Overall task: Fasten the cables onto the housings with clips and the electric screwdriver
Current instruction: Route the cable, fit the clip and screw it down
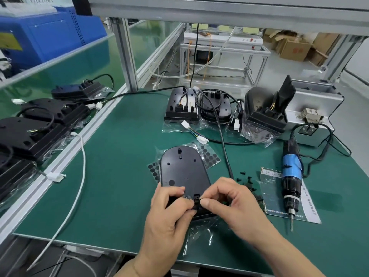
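Black and small, a clip [196,199] is pinched by the right hand [229,204] against the near end of the housing [183,170], which is gripped by the left hand [169,212]. Beyond them it is laid flat on the green mat [119,156], the electric screwdriver [290,176] to its right.

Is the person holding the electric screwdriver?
No, the electric screwdriver lies on the table at right, while the left hand grips the housing and the right hand pinches a clip.
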`<move>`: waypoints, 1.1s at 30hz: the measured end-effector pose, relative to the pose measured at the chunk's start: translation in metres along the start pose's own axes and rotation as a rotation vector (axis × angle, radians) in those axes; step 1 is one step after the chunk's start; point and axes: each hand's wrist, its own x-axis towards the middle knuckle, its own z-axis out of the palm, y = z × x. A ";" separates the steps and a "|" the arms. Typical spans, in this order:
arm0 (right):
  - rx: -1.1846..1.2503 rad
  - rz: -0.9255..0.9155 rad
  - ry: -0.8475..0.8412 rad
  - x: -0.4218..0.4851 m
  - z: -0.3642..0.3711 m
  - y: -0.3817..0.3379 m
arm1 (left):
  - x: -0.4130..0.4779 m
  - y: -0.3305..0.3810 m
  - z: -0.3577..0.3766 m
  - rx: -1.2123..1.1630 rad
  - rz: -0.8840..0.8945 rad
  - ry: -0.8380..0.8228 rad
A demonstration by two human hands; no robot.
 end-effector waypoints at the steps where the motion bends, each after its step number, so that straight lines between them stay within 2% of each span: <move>1: -0.015 -0.014 0.011 0.000 0.000 0.000 | 0.000 -0.001 -0.001 0.021 0.023 0.000; 8: -0.004 -0.043 0.049 0.009 -0.003 -0.003 | 0.001 -0.008 -0.005 0.079 0.078 0.012; 13: 0.054 0.114 -0.137 0.021 -0.012 -0.014 | 0.001 -0.007 -0.003 0.135 0.091 0.010; 16: 0.078 0.174 -0.177 0.025 -0.014 -0.018 | 0.000 -0.004 -0.001 0.205 0.114 0.010; 26: 0.097 0.232 -0.162 0.027 -0.007 -0.019 | 0.003 -0.002 -0.004 0.284 0.179 0.036; 31: 0.229 0.244 -0.151 0.021 -0.007 -0.017 | 0.004 -0.001 -0.005 0.230 0.163 0.043; 33: 0.209 0.217 -0.135 0.020 -0.007 -0.015 | 0.002 -0.002 -0.003 0.229 0.160 0.047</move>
